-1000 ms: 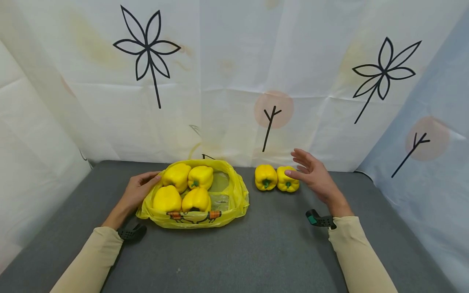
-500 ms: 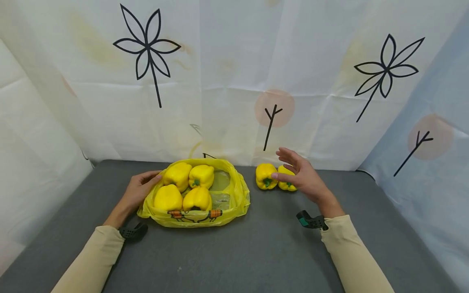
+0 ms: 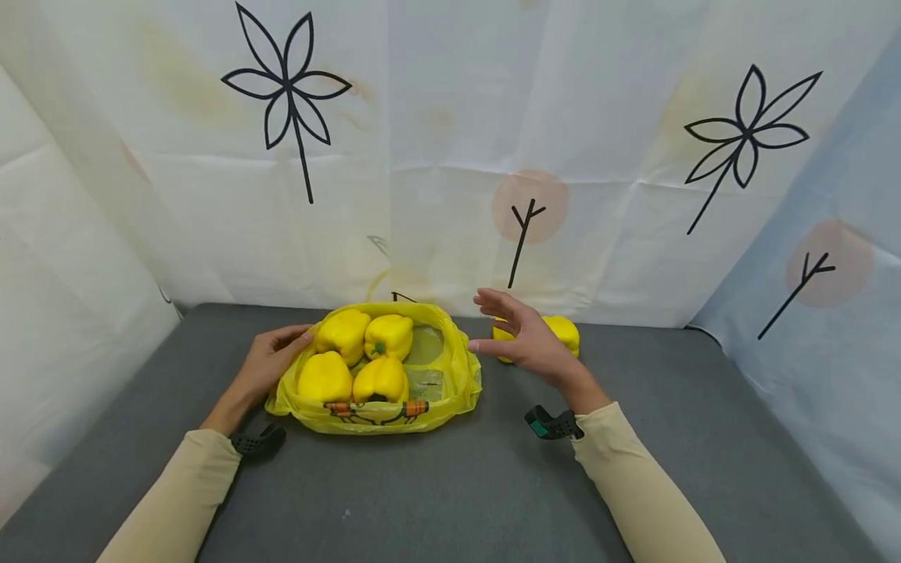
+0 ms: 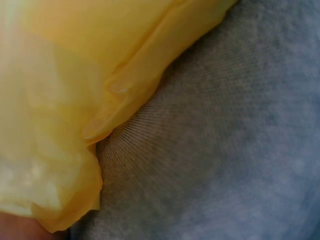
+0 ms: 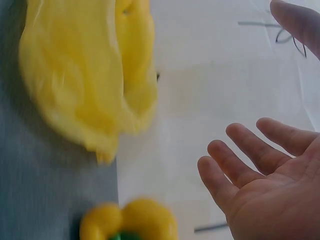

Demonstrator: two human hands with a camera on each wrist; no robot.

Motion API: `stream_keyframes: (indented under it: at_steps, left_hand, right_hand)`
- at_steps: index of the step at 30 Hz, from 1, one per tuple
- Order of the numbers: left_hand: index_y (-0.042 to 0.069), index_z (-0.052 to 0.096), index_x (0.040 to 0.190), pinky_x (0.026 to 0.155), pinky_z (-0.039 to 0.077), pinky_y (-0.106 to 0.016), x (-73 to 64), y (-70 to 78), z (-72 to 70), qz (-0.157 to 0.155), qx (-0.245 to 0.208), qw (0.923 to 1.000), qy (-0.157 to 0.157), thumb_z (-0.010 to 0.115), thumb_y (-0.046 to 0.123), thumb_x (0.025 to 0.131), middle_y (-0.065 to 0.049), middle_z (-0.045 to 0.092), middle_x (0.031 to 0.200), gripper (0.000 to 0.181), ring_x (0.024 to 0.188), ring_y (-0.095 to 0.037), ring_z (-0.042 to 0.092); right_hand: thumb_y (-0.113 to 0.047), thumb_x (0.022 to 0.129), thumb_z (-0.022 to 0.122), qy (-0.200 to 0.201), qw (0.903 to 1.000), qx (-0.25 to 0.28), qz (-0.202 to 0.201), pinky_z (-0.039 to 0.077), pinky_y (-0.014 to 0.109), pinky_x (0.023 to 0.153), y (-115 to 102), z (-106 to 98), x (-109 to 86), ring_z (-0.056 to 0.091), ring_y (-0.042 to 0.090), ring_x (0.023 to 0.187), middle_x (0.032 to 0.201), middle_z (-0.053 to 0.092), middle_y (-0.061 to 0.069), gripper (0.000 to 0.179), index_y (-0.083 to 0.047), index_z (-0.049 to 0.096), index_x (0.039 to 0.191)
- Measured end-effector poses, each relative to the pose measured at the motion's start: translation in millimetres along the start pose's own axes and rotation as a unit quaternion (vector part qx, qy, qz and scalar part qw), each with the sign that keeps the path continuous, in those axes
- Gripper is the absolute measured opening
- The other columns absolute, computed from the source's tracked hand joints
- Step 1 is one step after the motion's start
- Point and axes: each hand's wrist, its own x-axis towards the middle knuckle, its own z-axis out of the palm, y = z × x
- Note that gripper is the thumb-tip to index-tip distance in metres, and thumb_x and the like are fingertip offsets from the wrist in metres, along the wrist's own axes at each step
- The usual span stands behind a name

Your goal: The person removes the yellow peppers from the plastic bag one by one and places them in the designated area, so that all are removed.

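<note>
A yellow plastic bag [image 3: 461, 383] with its mouth spread wide lies on the grey table, and several yellow bell peppers [image 3: 324, 378] sit in its left part. My left hand [image 3: 263, 366] holds the bag's left rim; the left wrist view shows mostly yellow plastic and only a sliver of that hand [image 4: 17, 227]. My right hand [image 3: 528, 340], bare and with fingers spread, hovers at the bag's right edge. Behind it in the head view are two more bell peppers [image 3: 563, 335], partly hidden. The right wrist view shows the palm holding nothing.
Inside the bag's right part a clear plastic piece [image 3: 425, 383] shows beside the peppers. White cloth with plant drawings [image 3: 436, 156] hangs behind the grey table [image 3: 415, 500] and along both sides.
My right hand has moved left, passing in front of the two loose peppers to the bag's right edge. The left hand and the bag stay in place.
</note>
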Motion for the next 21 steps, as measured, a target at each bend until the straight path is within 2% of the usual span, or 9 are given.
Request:
stream_keyframes:
  at_steps: [8, 16, 21]
  left_hand:
    - [-0.002, 0.053, 0.145, 0.082, 0.053, -0.018, -0.8, 2.6, -0.9, -0.003, 0.002, 1.0000, -0.002, 0.052, 0.032, 0.108, -0.027, 0.056, 0.139, 0.050, 0.100, 0.003, 0.059]
    - [-0.001, 0.053, 0.146, 0.081, 0.053, -0.018, -0.2, 5.3, -2.2, -0.008, -0.003, 1.0000, -0.002, 0.052, 0.032, 0.108, -0.025, 0.056, 0.139, 0.050, 0.099, 0.003, 0.059]
    - [-0.002, 0.053, 0.146, 0.081, 0.053, -0.018, -0.5, 3.6, -2.4, -0.010, -0.002, 0.9999, -0.004, 0.052, 0.032, 0.108, -0.026, 0.056, 0.139, 0.050, 0.099, 0.003, 0.059]
  right_hand:
    - [-0.027, 0.091, 0.079, -0.045, 0.9988, 0.011, -0.017, 0.028, 0.052, 0.118, -8, 33, 16.5, 0.036, 0.027, 0.146, 0.159, 0.039, 0.008, 0.080, -0.021, 0.036, 0.158]
    - [-0.030, 0.091, 0.078, -0.078, 0.9966, 0.011, -0.025, 0.030, 0.049, 0.118, -7, 58, 23.3, 0.036, 0.031, 0.145, 0.158, 0.040, 0.006, 0.081, -0.017, 0.036, 0.158]
    - [-0.030, 0.092, 0.078, -0.098, 0.9950, 0.003, -0.018, 0.030, 0.049, 0.118, -3, 68, 24.9, 0.035, 0.032, 0.146, 0.161, 0.036, 0.011, 0.081, -0.013, 0.035, 0.158]
